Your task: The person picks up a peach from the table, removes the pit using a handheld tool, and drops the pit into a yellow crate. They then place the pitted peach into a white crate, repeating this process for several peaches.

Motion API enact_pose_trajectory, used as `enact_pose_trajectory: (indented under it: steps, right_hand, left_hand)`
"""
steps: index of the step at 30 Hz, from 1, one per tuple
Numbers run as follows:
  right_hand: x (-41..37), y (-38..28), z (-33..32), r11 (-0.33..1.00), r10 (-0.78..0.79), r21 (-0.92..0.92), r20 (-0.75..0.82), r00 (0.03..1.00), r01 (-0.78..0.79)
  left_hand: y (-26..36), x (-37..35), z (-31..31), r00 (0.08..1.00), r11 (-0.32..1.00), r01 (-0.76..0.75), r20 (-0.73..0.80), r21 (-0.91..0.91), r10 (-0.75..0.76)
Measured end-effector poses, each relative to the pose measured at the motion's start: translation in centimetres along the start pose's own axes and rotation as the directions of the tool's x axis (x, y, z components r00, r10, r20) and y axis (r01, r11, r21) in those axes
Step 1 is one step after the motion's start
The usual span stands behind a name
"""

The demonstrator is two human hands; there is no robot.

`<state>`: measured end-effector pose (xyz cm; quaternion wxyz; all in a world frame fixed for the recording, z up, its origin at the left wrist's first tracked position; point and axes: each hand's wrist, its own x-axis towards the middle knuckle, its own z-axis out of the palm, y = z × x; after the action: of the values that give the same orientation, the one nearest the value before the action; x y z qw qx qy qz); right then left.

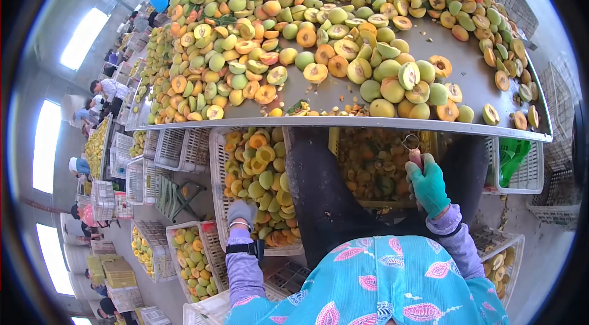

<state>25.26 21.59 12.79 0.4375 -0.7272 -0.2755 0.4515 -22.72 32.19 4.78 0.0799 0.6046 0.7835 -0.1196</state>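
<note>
My right hand [428, 187], in a green glove, is closed around the handle of a pitting knife [415, 157] with a metal ring at its tip. It is held over my lap, above a yellow crate [333, 141] of cut fruit and scraps between my legs. My left hand [242, 212], in a pale grey glove, is at the left side of a white crate [218, 168] filled with apricot halves [265, 159]. Its fingers are blurred, so I cannot tell whether they hold anything. Whole and halved apricots [392, 88] lie on the metal table [478, 73] before me.
The table's raised metal edge [343, 121] runs across in front of me. A crate with a green bag [513, 159] is at right. Fruit crates [195, 257] and a folding stool [178, 199] stand at left. Several people [110, 88] are farther off among stacked crates.
</note>
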Motion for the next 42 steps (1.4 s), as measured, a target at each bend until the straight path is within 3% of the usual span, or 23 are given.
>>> enact_pose_trajectory:
  steps: [1, 2, 4, 6, 8, 10, 12, 13, 14, 15, 16, 17, 20, 22, 32, 33, 34, 35, 37, 38, 39, 41, 42]
  right_hand:
    - [0.1, -0.3, 0.3, 1.000, -0.011, 0.020, 0.015, 1.000, 0.010]
    - [0.2, -0.6, 0.7, 0.999, -0.021, 0.041, 0.031, 0.999, 0.020]
    - [0.7, -0.4, 2.1, 0.989, -0.143, -0.031, 0.078, 0.987, 0.146]
    - [0.4, -1.6, 3.2, 0.927, -0.312, -0.168, 0.148, 0.939, 0.335]
    - [0.5, -2.1, 4.1, 0.962, -0.230, -0.111, 0.167, 0.959, 0.250]
    - [1.0, -2.4, 4.2, 0.968, -0.204, -0.113, 0.158, 0.966, 0.223]
    - [1.7, -3.5, 4.9, 0.838, -0.527, -0.110, 0.098, 0.844, 0.535]
    - [1.9, -4.6, 5.5, 0.756, -0.645, -0.089, 0.067, 0.761, 0.649]
    - [2.1, -6.0, 6.2, 0.656, -0.751, -0.077, 0.033, 0.660, 0.750]
    - [2.3, -7.0, 6.8, 0.666, -0.723, -0.151, 0.108, 0.682, 0.730]
    - [2.0, -8.3, 7.3, 0.644, -0.714, -0.229, 0.162, 0.681, 0.730]
    - [2.8, -8.1, 8.9, 0.537, -0.833, -0.090, 0.096, 0.544, 0.839]
    - [1.8, -7.6, 9.4, 0.595, -0.759, -0.240, 0.149, 0.634, 0.767]
    - [0.5, -7.8, 8.1, 0.753, -0.605, -0.213, 0.150, 0.782, 0.623]
    - [-1.5, -6.4, 5.7, 0.792, -0.610, 0.064, 0.136, 0.781, 0.607]
    - [-2.0, -7.5, 4.6, 0.919, -0.386, 0.236, 0.362, 0.848, 0.317]
    - [-2.3, -8.0, 3.8, 0.949, -0.170, 0.314, 0.599, 0.782, -0.034]
    - [-2.4, -7.6, 3.3, 0.948, -0.172, 0.316, 0.603, 0.779, -0.035]
    - [-1.8, -6.2, 2.5, 0.651, -0.199, 0.498, 0.840, 0.504, -0.572]
    - [-0.9, -4.7, 2.8, 0.412, -0.380, 0.452, 0.875, 0.302, -0.791]
    - [-1.3, -4.3, 2.2, 0.407, -0.380, 0.457, 0.872, 0.308, -0.791]
    - [-2.3, -3.5, 0.7, 0.417, -0.438, 0.504, 0.841, 0.319, -0.757]
    - [-3.5, -4.3, -1.2, 0.561, -0.260, 0.557, 0.820, 0.509, -0.612]
  left_hand:
    - [3.0, 1.4, -3.8, 0.998, 0.998, 0.051, -0.018, -0.037, -0.052]
    - [5.3, 2.9, -6.1, 0.940, 0.971, -0.123, -0.337, -0.205, 0.048]
    - [12.9, 5.5, -13.4, 0.732, 0.861, -0.441, -0.657, -0.253, 0.182]
    - [18.7, 10.4, -17.1, 0.857, 0.925, -0.278, -0.502, -0.260, 0.116]
    - [21.5, 16.0, -15.3, 0.909, 0.939, -0.336, -0.281, -0.065, 0.306]
    - [23.4, 15.0, -17.4, 0.836, 0.835, -0.537, -0.206, -0.120, 0.509]
    - [24.0, 12.3, -17.7, 0.766, 0.760, -0.635, -0.238, -0.139, 0.597]
    - [23.9, 11.3, -17.2, 0.807, 0.700, -0.587, -0.230, -0.408, 0.543]
    - [23.8, 9.8, -16.7, 0.795, 0.476, -0.556, -0.269, -0.682, 0.543]
    - [23.9, 7.6, -16.2, 0.794, 0.189, -0.456, -0.301, -0.870, 0.528]
    - [24.5, 3.9, -16.6, 0.786, 0.067, -0.403, -0.308, -0.913, 0.535]
    - [25.4, 0.2, -16.9, 0.780, -0.060, -0.343, -0.320, -0.938, 0.537]
    - [28.0, -5.6, -15.4, 0.676, -0.034, -0.515, -0.430, -0.857, 0.598]
    - [30.1, -8.6, -14.8, 0.850, -0.518, 0.078, -0.214, -0.852, 0.481]
    - [31.1, -11.8, -14.9, 0.877, -0.416, -0.008, -0.206, -0.909, 0.435]
    - [31.0, -12.1, -14.9, 0.878, -0.414, -0.008, -0.205, -0.910, 0.433]
    - [30.8, -12.3, -15.1, 0.864, -0.361, -0.033, -0.208, -0.932, 0.459]
    - [30.6, -12.5, -15.2, 0.849, -0.307, -0.063, -0.212, -0.950, 0.483]
    - [30.2, -12.7, -15.5, 0.818, -0.272, 0.003, -0.154, -0.962, 0.554]
    - [30.2, -12.8, -15.6, 0.777, -0.231, 0.079, -0.086, -0.970, 0.624]
    - [30.5, -12.3, -14.6, 0.774, -0.227, 0.082, -0.081, -0.970, 0.628]
    - [31.1, -10.7, -12.1, 0.777, 0.027, -0.499, -0.433, -0.866, 0.458]
    - [30.1, -11.2, -13.7, 0.462, 0.245, -0.886, -0.694, -0.395, 0.552]
